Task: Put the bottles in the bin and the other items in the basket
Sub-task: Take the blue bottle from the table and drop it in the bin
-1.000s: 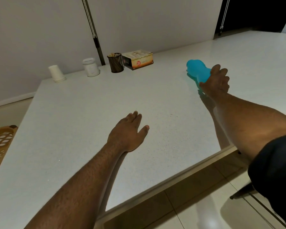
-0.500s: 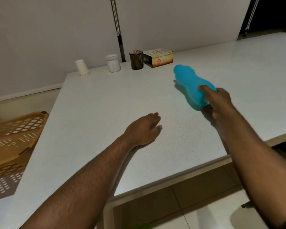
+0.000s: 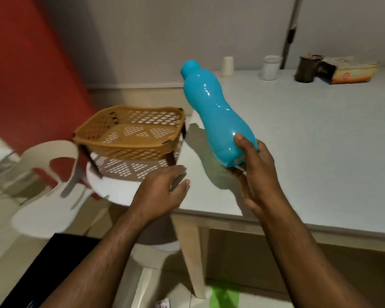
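A glossy blue bottle point(image 3: 213, 110) is held off the white table point(image 3: 309, 138), tilted with its cap up and to the left. My right hand point(image 3: 253, 167) grips its base. My left hand point(image 3: 162, 192) hovers open at the table's left corner, fingers apart and holding nothing. An orange lattice basket point(image 3: 129, 132) stands on a white plastic chair point(image 3: 53, 196) to the left of the table. At the table's far edge are a white paper cup point(image 3: 227, 66), a white jar point(image 3: 270, 67), a dark cup point(image 3: 307, 68) and a carton box point(image 3: 351, 72). I see no bin in view.
A red wall panel point(image 3: 31, 74) rises at the left behind the chair. A dark object point(image 3: 42, 263) lies low at the left by my left forearm. A green patch point(image 3: 225, 294) shows on the floor under the table.
My right hand has lifted the blue bottle off the table and carried it left. My view has swung left, bringing the basket and chair into sight. My left hand has moved to the table's corner.
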Demonstrator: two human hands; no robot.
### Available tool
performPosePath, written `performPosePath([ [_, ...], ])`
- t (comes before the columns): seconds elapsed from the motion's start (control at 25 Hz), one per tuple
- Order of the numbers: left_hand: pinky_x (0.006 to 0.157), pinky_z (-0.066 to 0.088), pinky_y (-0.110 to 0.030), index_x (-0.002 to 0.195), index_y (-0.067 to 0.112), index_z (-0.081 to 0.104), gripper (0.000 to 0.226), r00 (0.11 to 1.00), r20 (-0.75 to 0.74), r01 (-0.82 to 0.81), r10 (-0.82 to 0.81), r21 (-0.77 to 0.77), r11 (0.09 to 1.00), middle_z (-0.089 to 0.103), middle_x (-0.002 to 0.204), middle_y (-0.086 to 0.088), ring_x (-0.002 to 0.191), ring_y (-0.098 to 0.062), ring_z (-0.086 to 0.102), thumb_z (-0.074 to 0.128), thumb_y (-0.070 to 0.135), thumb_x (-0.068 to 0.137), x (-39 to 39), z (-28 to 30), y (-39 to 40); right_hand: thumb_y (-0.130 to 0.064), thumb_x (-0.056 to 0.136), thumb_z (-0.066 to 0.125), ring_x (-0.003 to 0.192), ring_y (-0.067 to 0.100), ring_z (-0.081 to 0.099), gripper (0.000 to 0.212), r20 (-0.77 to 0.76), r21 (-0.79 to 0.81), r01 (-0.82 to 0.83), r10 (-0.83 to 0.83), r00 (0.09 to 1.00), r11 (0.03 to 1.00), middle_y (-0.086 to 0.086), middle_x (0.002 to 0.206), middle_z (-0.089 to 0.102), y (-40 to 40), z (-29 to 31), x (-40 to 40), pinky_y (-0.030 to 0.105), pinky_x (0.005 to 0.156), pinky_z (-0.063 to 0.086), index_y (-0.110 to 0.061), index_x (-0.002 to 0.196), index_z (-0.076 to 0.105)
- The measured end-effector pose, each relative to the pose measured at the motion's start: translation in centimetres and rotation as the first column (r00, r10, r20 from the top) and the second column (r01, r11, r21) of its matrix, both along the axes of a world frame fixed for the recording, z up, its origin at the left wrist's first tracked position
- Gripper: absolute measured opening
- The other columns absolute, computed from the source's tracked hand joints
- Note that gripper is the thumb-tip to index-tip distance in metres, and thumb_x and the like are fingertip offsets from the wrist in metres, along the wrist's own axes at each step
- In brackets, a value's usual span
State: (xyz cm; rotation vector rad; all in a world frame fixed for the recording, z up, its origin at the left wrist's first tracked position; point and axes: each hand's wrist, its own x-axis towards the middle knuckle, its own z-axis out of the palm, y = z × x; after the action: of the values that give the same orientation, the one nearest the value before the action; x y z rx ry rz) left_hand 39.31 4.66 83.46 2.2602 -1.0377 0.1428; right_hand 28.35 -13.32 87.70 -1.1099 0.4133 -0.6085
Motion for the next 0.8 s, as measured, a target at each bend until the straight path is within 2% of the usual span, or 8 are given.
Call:
performPosePath([
  [0.12, 0.088, 0.052, -0.031, 0.130, 0.030, 0.058, 0.049, 0.937, -0.289, -0.284, 0.197, -0.300, 0.911, 0.070, 0.115, 0.007, 0.099, -0.013, 0.066, 0.054, 0.053, 0.087, 0.4, -1.0, 7.6, -0.050, 0.067, 0.075, 0.100, 0.015, 0.072, 0.071, 0.000, 0.025, -0.220, 0.220, 0.976, 0.975, 0.002, 0.119, 0.067, 8.9, -1.9, 3.1, 0.028, 0.073, 0.057, -0.023, 0.128, 0.054],
  [0.24, 0.090, 0.053, -0.028, 0.142, 0.033, 0.037, 0.061, 0.844, -0.521, -0.445, 0.130, -0.542, 0.713, 0.068, 0.116, -0.004, 0.103, -0.016, 0.067, 0.049, 0.059, 0.087, -0.1, -2.6, 13.7, -0.041, 0.072, 0.076, 0.101, 0.016, 0.072, 0.060, -0.022, 0.129, -0.393, 0.399, 0.917, 0.911, -0.002, 0.119, 0.068, 16.6, -5.3, 5.6, 0.030, 0.070, 0.057, -0.030, 0.127, 0.054],
  [0.32, 0.086, 0.055, -0.025, 0.146, 0.029, 0.029, 0.068, 0.754, -0.653, -0.567, 0.074, -0.589, 0.575, 0.067, 0.118, -0.006, 0.103, -0.015, 0.068, 0.050, 0.053, 0.086, -0.5, -4.8, 17.7, -0.042, 0.071, 0.075, 0.100, 0.017, 0.072, 0.060, -0.128, 0.140, -0.471, 0.488, 0.863, 0.871, -0.002, 0.119, 0.067, 21.8, -8.6, 6.7, 0.032, 0.072, 0.057, -0.034, 0.126, 0.052],
  [0.4, 0.087, 0.056, -0.030, 0.144, 0.028, 0.031, 0.070, 0.629, -0.778, -0.688, 0.011, -0.549, 0.475, 0.066, 0.121, -0.007, 0.106, -0.018, 0.067, 0.058, 0.045, 0.081, -1.0, -8.2, 21.0, -0.043, 0.069, 0.077, 0.099, 0.017, 0.072, 0.061, -0.248, 0.138, -0.523, 0.540, 0.804, 0.841, 0.000, 0.119, 0.066, 26.0, -12.4, 7.2, 0.036, 0.076, 0.059, -0.035, 0.124, 0.052],
  [0.52, 0.092, 0.054, -0.042, 0.144, 0.022, 0.033, 0.071, 0.405, -0.912, -0.836, 0.072, -0.337, 0.433, 0.063, 0.125, -0.014, 0.109, -0.025, 0.065, 0.069, 0.026, 0.083, -1.7, -15.1, 25.8, -0.036, 0.080, 0.075, 0.097, 0.017, 0.072, 0.052, -0.432, 0.158, -0.618, 0.617, 0.657, 0.770, 0.003, 0.119, 0.064, 31.2, -18.4, 7.4, 0.039, 0.079, 0.061, -0.033, 0.125, 0.049],
  [0.6, 0.091, 0.054, -0.044, 0.145, 0.017, 0.033, 0.066, 0.255, -0.965, -0.860, 0.054, -0.201, 0.468, 0.058, 0.130, -0.015, 0.112, -0.027, 0.063, 0.067, 0.020, 0.088, -2.5, -19.8, 28.7, -0.037, 0.084, 0.072, 0.097, 0.019, 0.071, 0.049, -0.570, 0.219, -0.670, 0.650, 0.502, 0.710, 0.006, 0.118, 0.064, 33.4, -22.2, 7.2, 0.041, 0.080, 0.062, -0.031, 0.124, 0.046],
  [0.68, 0.076, 0.058, -0.032, 0.139, 0.014, 0.042, 0.054, 0.141, -0.989, -0.874, -0.040, -0.143, 0.464, 0.063, 0.125, -0.017, 0.102, -0.025, 0.068, 0.064, 0.018, 0.090, -3.7, -24.0, 31.2, -0.047, 0.082, 0.071, 0.096, 0.022, 0.071, 0.052, -0.698, 0.299, -0.710, 0.653, 0.293, 0.638, 0.008, 0.115, 0.066, 35.2, -25.5, 6.8, 0.043, 0.083, 0.061, -0.029, 0.122, 0.043],
  [0.8, 0.074, 0.059, -0.036, 0.130, 0.015, 0.048, 0.039, -0.066, -0.986, -0.896, -0.151, -0.008, 0.444, 0.071, 0.110, -0.011, 0.093, -0.024, 0.071, 0.059, 0.021, 0.094, -5.8, -28.6, 33.7, -0.051, 0.083, 0.069, 0.094, 0.020, 0.071, 0.057, -0.766, 0.419, -0.696, 0.638, 0.073, 0.583, 0.011, 0.112, 0.068, 37.2, -29.2, 5.9, 0.030, 0.066, 0.059, -0.022, 0.123, 0.042],
])
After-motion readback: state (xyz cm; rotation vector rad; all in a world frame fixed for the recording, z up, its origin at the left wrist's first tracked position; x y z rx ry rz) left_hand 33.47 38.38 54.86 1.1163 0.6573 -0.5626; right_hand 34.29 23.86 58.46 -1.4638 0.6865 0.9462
